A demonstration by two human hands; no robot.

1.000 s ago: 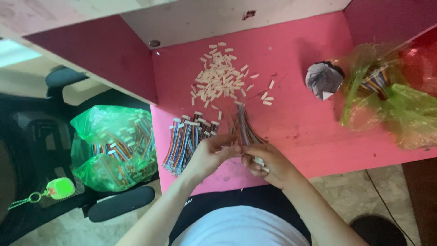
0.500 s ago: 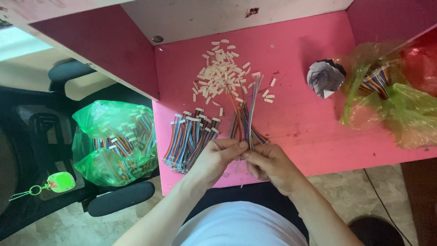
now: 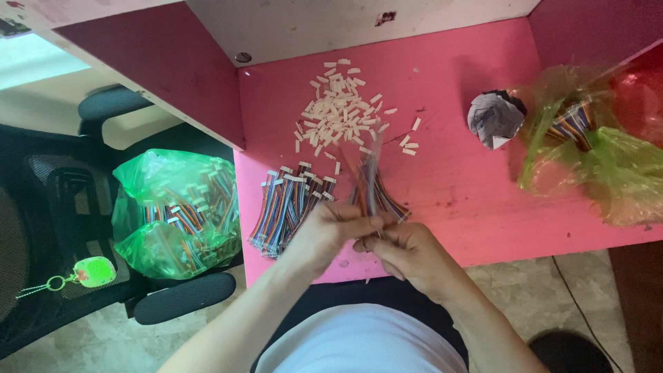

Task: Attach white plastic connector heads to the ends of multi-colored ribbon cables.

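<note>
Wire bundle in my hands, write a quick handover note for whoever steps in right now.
Left hand: pinching the multicoloured wire bundle near its lower end.
Right hand: gripping the same bundle from below; the wires fan upward and look blurred.
On the pink desk: a heap of loose white connectors at the back, and a row of wires with connectors fitted left of the hands.
Green bag of more wires sits on the chair to the left; another green bag lies at the right, by a crumpled paper cup.
Done: the fitted row. Left: the bundle in hand and many loose connectors.
</note>
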